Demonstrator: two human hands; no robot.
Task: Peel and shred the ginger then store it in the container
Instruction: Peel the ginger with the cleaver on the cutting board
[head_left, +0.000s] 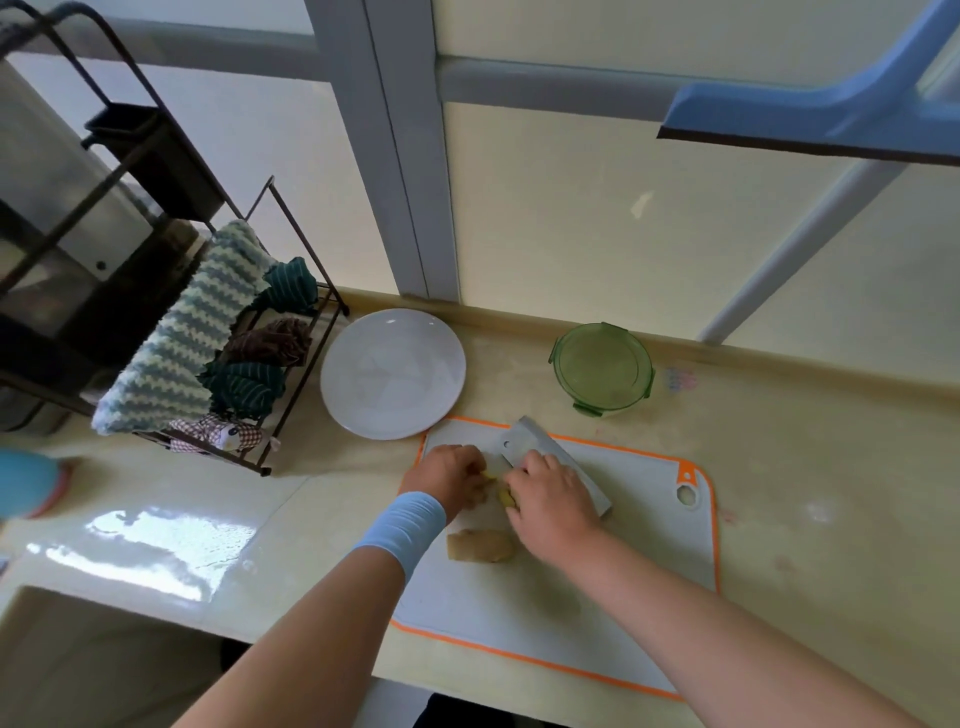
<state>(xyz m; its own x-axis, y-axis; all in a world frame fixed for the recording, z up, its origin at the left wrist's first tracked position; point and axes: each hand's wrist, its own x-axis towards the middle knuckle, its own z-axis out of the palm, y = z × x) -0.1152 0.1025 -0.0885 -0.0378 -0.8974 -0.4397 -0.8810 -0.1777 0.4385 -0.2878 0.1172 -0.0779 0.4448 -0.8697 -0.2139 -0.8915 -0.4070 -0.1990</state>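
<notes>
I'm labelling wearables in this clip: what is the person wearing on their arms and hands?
The left forearm and right forearm are bare, no sleeves in view. The left wrist carries a wide light-blue band, ribbed like a sweatband. The left hand and right hand are ungloved; no ring or watch shows.

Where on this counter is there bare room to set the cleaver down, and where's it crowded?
Free: the near half of the cutting board, this side of the ginger piece; the counter right of the board, below the green container; the glossy strip between cloth rack and board. Crowded: the board's far corner, with left hand, right hand, cleaver and plate.
</notes>
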